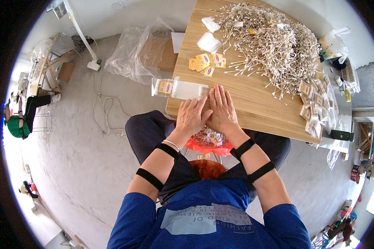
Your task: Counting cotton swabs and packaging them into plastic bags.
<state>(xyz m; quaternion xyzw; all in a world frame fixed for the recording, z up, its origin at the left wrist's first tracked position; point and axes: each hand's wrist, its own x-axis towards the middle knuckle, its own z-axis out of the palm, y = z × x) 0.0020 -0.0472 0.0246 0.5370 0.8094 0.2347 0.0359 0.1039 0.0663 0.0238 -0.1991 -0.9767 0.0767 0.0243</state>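
My left hand (192, 116) and my right hand (222, 108) lie side by side, palms down, on the near edge of a wooden table (253, 103). Both press on a row of cotton swabs (204, 90) at the end of a long clear packet (178, 89), which sticks out past the table's left edge. Its far end holds a yellow label. The fingers are together and flat, so what sits under them is hidden. A big heap of loose cotton swabs (274, 41) covers the far side of the table.
Small yellow labels (207, 62) and white packets (208, 41) lie near the heap. Filled packets (316, 103) are stacked at the table's right end. A red bag (207, 143) rests in my lap. A clear plastic bag over a cardboard box (145, 52) sits on the floor. Another person (20, 118) sits far left.
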